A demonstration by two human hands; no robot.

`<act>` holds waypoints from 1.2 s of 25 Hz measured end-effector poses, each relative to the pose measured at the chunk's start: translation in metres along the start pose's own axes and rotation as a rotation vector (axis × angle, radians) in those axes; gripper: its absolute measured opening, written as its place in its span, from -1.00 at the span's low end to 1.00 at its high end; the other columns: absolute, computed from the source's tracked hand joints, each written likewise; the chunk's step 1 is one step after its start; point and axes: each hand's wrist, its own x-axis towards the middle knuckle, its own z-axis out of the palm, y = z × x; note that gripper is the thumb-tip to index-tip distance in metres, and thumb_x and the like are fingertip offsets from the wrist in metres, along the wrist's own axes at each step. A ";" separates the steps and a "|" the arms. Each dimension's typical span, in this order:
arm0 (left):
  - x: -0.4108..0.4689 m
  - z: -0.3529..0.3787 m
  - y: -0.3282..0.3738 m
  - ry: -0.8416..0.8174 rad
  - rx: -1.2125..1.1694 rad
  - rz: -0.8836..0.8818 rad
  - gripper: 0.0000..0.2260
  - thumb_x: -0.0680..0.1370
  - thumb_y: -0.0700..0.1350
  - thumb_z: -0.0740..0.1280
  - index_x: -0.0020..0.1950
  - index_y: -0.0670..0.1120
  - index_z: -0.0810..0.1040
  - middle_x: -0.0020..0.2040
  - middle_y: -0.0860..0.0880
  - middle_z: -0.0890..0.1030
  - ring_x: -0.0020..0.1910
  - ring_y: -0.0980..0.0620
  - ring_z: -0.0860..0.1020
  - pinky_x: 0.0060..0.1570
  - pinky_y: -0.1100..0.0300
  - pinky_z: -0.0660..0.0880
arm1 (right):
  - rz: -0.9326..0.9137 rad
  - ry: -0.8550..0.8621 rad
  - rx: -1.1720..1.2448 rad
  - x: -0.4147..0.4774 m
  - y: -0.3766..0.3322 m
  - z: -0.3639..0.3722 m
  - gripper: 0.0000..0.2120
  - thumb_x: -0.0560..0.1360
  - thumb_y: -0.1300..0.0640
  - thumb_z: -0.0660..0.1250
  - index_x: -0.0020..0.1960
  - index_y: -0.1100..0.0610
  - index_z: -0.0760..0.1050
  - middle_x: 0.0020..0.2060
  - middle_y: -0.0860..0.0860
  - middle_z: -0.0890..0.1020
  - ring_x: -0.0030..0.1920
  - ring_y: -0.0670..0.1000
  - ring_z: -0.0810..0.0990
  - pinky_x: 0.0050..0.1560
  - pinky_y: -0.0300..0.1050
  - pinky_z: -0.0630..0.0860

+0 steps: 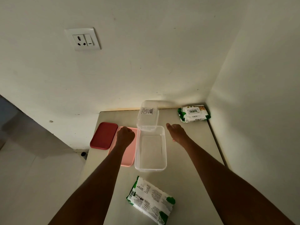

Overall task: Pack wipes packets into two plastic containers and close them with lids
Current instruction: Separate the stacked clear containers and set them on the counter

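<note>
Bench (191,159): pale surface set into a wall corner, dimly lit.

Containers: 2 clear plastic units present. The near container (151,148) sits upright at bench centre, open-topped, with nothing visible inside. The far container (147,116) stands behind it against the back wall, its base with a barcode label turned toward the camera; its lower edge meets or overlaps the near container's far rim, and contact cannot be confirmed.

Lids: 2, both off the containers. The pink lid (128,153) lies flat just left of the near container. The dark red lid (103,135) lies flat further left, at the bench's left edge, its right side touching or overlapping the pink lid.

Wipes: 2 packets, both outside the containers. The near wipes packet (151,200) lies printed side up on the front of the bench, angled. The far wipes packet (194,113) lies in the back right corner, flip cap up.

Left hand (125,133): curled into a loose fist over the far end of the pink lid; whether it grips the lid cannot be determined.

Right hand (176,131): fingers extended and slack, holding nothing, just right of the near container's far corner.

Wall: 1 socket plate (82,38) with switch, upper left.
</note>
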 end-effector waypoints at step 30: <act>0.137 0.048 0.057 -0.113 -0.254 -0.014 -0.70 0.60 0.02 0.36 -0.17 -0.19 0.49 -0.23 -0.13 0.49 -0.22 -0.07 0.41 -0.13 0.09 0.37 | 0.048 0.013 0.318 0.135 -0.032 0.025 -0.65 0.59 0.10 0.30 0.25 0.32 0.56 -0.04 0.08 0.51 0.01 0.07 0.51 0.32 0.22 0.54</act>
